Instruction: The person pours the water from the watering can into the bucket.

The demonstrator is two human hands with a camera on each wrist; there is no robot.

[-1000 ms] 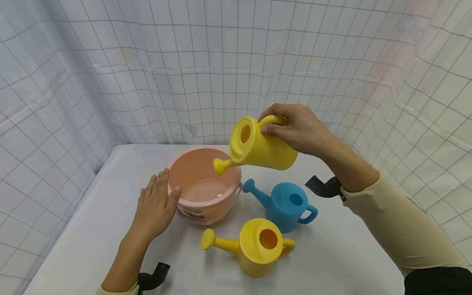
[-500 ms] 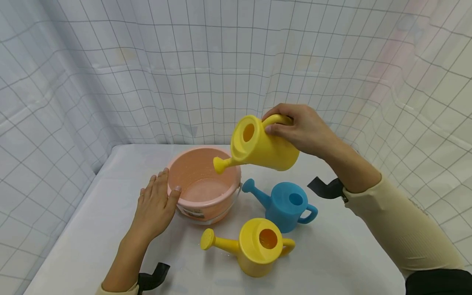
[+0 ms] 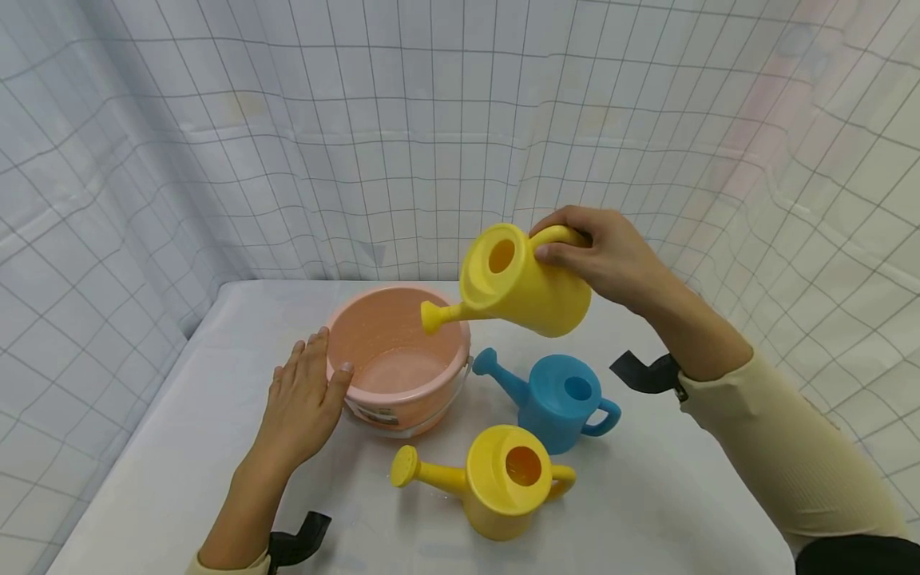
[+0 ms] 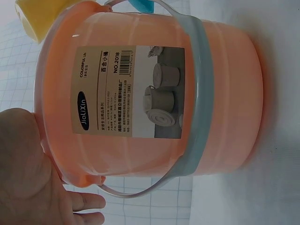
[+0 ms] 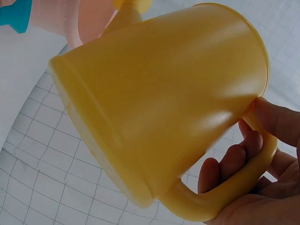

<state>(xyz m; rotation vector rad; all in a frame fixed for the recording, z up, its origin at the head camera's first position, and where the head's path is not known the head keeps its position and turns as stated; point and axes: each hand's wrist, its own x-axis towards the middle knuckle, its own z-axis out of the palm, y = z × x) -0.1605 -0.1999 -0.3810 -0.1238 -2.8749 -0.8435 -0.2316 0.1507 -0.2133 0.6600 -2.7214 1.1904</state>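
My right hand (image 3: 604, 254) grips the handle of a yellow watering can (image 3: 535, 291), its fingers wrapped through the handle loop (image 5: 225, 197) in the right wrist view. The can is tilted in the air, its spout head over the right part of a pink bucket (image 3: 406, 395). No water shows leaving the spout. With fingers straight, my left hand (image 3: 305, 399) rests against the bucket's left rim. A label (image 4: 129, 91) and a grey carrying handle (image 4: 201, 93) show on the bucket in the left wrist view.
A blue watering can (image 3: 553, 407) stands right of the bucket. Nearer to me, a second yellow watering can (image 3: 496, 503) stands with its spout to the left, a few drops beside it. All stand on a white-covered table (image 3: 180, 447) before a grid-patterned curtain (image 3: 446, 136).
My right hand has shifted right, and the yellow watering can with it has tipped back a little towards upright. The left hand and the bucket have stayed in place.
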